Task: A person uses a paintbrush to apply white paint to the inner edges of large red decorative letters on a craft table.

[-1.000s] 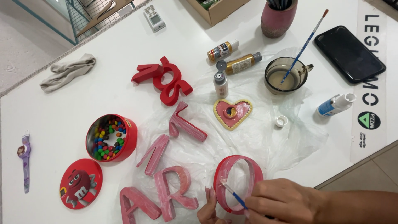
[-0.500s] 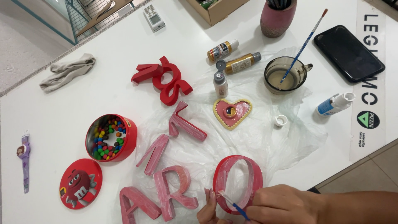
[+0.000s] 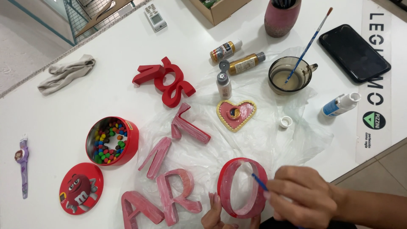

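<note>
A red wooden ring-shaped letter (image 3: 241,186) stands tilted near the table's front edge, partly coated in pale pink paint. My right hand (image 3: 303,199) grips a thin blue-handled paintbrush (image 3: 258,181) whose tip touches the ring's inner right side. My left hand (image 3: 216,214) shows only its fingers at the bottom edge, steadying the ring from below. Other pink-painted letters (image 3: 176,195) lie to the left on a clear plastic sheet (image 3: 271,144).
A round red tin of coloured candies (image 3: 111,141) and its lid (image 3: 80,188) lie at left. Unpainted red letters (image 3: 165,80), paint bottles (image 3: 237,63), a heart-shaped piece (image 3: 235,113), a glass cup with a brush (image 3: 290,75), a black phone (image 3: 354,52) and a grey cloth (image 3: 65,73) lie farther back.
My right hand has shifted right and the brush moved from the ring's lower left edge to its inner right side.
</note>
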